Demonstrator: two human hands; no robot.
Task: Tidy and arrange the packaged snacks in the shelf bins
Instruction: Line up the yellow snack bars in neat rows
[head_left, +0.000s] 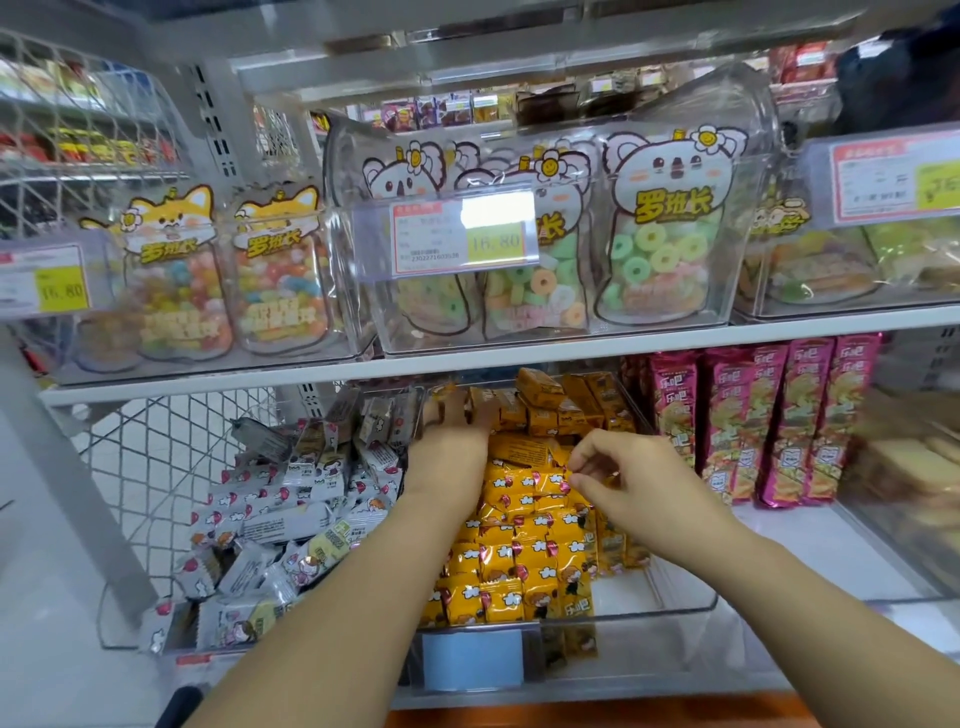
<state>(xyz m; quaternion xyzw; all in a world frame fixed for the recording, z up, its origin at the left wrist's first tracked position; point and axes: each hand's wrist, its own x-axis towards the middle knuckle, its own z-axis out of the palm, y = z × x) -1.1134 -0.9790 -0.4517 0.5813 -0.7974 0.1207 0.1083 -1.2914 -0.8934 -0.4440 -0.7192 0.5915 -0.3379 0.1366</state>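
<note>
Head view: I see small yellow foil snack packets (519, 540) filling the clear plastic bin (685, 597) on the lower shelf.
Left hand (452, 441): straight fingers press the rear packets.
Right hand (628, 478): pinches one packet.

The upper shelf (519, 361) carries a row of clear candy bins (743, 291) side by side (price tags (462, 236) on their fronts). On the lower shelf (789, 540) sit two clear bins (675, 609), white packets (291, 499) in one, yellow packets (519, 551) in the other, with pink packs (748, 415) standing just beside.

Three koala bags (665, 228), two fox bags (176, 270), three price tags (462, 236), and yellow packets (524, 540) too many to count.
</note>
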